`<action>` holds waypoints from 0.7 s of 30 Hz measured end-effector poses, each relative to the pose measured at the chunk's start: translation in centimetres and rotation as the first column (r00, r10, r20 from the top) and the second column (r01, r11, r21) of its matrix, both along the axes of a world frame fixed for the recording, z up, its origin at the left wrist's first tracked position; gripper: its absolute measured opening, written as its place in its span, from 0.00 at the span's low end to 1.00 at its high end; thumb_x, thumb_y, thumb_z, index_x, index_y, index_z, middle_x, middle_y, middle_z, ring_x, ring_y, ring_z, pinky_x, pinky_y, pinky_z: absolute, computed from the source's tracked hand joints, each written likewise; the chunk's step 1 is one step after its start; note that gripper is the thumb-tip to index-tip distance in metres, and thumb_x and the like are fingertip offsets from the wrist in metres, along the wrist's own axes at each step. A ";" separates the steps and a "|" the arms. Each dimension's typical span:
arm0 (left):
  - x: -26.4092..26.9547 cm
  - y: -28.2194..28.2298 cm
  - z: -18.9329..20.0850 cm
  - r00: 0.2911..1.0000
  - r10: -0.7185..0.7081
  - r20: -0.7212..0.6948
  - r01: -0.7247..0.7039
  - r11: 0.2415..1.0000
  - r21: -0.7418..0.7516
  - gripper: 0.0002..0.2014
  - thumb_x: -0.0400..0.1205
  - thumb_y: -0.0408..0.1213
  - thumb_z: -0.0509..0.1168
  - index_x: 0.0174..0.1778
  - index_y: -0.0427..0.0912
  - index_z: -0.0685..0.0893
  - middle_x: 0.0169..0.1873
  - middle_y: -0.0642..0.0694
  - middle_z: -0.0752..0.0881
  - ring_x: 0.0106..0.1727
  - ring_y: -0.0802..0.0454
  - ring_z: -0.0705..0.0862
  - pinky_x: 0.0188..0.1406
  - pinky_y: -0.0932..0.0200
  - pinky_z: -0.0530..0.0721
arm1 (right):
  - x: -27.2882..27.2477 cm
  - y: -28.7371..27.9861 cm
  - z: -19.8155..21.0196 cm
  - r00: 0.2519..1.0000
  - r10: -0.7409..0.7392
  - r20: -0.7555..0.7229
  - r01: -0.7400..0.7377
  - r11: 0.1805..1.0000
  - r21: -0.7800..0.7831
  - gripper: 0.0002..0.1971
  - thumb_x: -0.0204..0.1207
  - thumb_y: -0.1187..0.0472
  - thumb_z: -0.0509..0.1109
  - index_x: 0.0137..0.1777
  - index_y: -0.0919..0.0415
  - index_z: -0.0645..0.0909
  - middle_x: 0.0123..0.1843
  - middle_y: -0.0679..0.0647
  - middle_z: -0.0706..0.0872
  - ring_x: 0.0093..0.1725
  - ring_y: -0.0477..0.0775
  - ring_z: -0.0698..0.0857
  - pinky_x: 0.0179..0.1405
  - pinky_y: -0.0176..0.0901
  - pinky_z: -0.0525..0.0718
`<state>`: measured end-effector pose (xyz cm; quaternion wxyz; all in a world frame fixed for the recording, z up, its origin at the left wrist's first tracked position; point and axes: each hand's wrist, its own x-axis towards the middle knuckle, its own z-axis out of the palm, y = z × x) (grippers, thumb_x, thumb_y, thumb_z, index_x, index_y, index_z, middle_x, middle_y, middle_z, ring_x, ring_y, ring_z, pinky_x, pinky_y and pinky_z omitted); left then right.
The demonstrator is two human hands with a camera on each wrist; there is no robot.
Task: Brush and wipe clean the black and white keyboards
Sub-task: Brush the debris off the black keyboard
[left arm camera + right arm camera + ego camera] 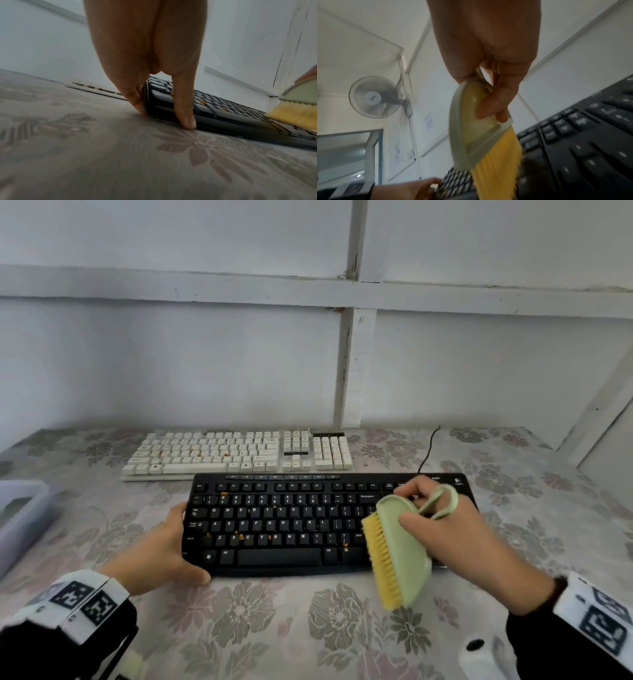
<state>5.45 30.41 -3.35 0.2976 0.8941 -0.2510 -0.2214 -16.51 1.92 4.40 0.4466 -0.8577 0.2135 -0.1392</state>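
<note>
Item: flat black plastic keyboard [308, 522], lying at the centre of the head view on a counter [274, 628] covered in a grey-pink floral cloth; small orange crumbs [241, 536] are sitting among its keys, mostly on the left half. Item: cream-white plastic keyboard [236, 451], lying just behind the black one toward the upper middle of the frame, also carrying a few orange crumbs, with a thin black cable [430, 450] trailing off beside its right end. Item: pale green plastic hand brush with yellow bristles [394, 553], being held over the right end of the black keyboard, bristles pointing left in the head view and, in the right wrist view, reaching down to the keys. The right hand [455, 529] is gripping the brush, fingers curled round its green back and a finger passing through the looped handle. The left hand [164, 549] is bracing the black keyboard's left end, thumb lying along its near edge and fingers along its left side; in the left wrist view the fingertips [187, 121] are touching the cloth beside the casing. Item: translucent lilac plastic container [20, 508], sitting at the left edge of the frame.
</note>
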 end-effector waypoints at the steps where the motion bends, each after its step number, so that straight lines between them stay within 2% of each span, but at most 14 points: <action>1: 0.0 0.0 0.0 1.000 0.004 -0.001 -0.004 1.000 0.000 0.57 0.57 0.37 0.82 0.77 0.48 0.52 0.58 0.54 0.78 0.56 0.55 0.79 0.50 0.61 0.75 | 0.5 -0.2 0.6 0.999 -0.027 0.047 0.028 0.999 -0.019 0.06 0.75 0.64 0.67 0.46 0.52 0.80 0.38 0.52 0.86 0.30 0.44 0.80 0.26 0.35 0.77; 4: 0.0 -0.1 -0.1 1.000 0.014 -0.010 -0.014 1.000 -0.008 0.57 0.59 0.33 0.82 0.77 0.49 0.52 0.55 0.57 0.78 0.55 0.55 0.79 0.50 0.61 0.75 | 2.3 -1.1 1.7 0.983 -0.101 0.154 0.109 0.993 -0.044 0.07 0.76 0.66 0.66 0.52 0.56 0.79 0.39 0.49 0.85 0.28 0.39 0.81 0.19 0.24 0.74; 7: 0.0 -0.1 -0.2 1.000 0.024 -0.012 -0.024 1.000 -0.014 0.56 0.60 0.32 0.82 0.77 0.49 0.52 0.54 0.57 0.77 0.55 0.55 0.78 0.48 0.63 0.73 | 3.2 -1.4 1.3 0.979 -0.126 0.162 0.138 0.988 -0.063 0.07 0.77 0.66 0.65 0.54 0.58 0.77 0.40 0.52 0.85 0.29 0.42 0.79 0.18 0.23 0.72; 10: 0.0 -0.1 -0.2 1.000 0.022 -0.001 -0.022 1.000 -0.011 0.56 0.60 0.32 0.82 0.77 0.49 0.52 0.56 0.55 0.77 0.56 0.55 0.78 0.46 0.65 0.73 | 2.3 -0.7 -0.3 0.993 -0.084 0.082 0.091 0.992 -0.089 0.03 0.77 0.65 0.65 0.49 0.59 0.76 0.36 0.52 0.84 0.28 0.44 0.77 0.20 0.25 0.72; 13: 0.1 0.0 -0.4 1.000 0.021 0.008 -0.021 1.000 -0.001 0.56 0.59 0.33 0.82 0.76 0.49 0.52 0.56 0.54 0.77 0.55 0.56 0.78 0.44 0.67 0.73 | 0.5 0.5 -1.3 0.999 -0.001 -0.038 0.001 1.000 -0.008 0.01 0.77 0.64 0.65 0.46 0.58 0.77 0.28 0.52 0.78 0.22 0.41 0.70 0.19 0.30 0.70; 15: 0.1 -0.1 -0.4 1.000 0.019 0.011 -0.019 1.000 0.000 0.56 0.59 0.33 0.82 0.77 0.49 0.52 0.56 0.55 0.77 0.55 0.56 0.78 0.44 0.67 0.74 | 0.1 0.7 -0.8 0.997 0.018 -0.078 -0.018 1.000 0.004 0.02 0.76 0.63 0.65 0.45 0.56 0.79 0.30 0.53 0.80 0.24 0.42 0.72 0.21 0.31 0.72; 18: 0.0 -0.1 -0.3 1.000 0.027 0.001 -0.027 1.000 -0.014 0.55 0.60 0.32 0.82 0.76 0.49 0.53 0.55 0.55 0.77 0.54 0.55 0.78 0.45 0.65 0.74 | 1.1 0.4 0.9 1.000 -0.023 0.015 0.024 0.998 -0.058 0.03 0.75 0.62 0.67 0.46 0.54 0.81 0.38 0.50 0.86 0.32 0.45 0.80 0.27 0.34 0.78; 21: -0.1 0.0 -0.2 1.000 0.019 -0.017 -0.019 0.999 -0.028 0.56 0.58 0.34 0.82 0.76 0.49 0.53 0.56 0.55 0.78 0.55 0.56 0.79 0.50 0.61 0.76 | 3.0 -0.2 2.0 0.991 -0.060 0.123 0.069 0.995 -0.073 0.04 0.77 0.64 0.65 0.49 0.56 0.78 0.39 0.47 0.85 0.32 0.43 0.81 0.22 0.26 0.76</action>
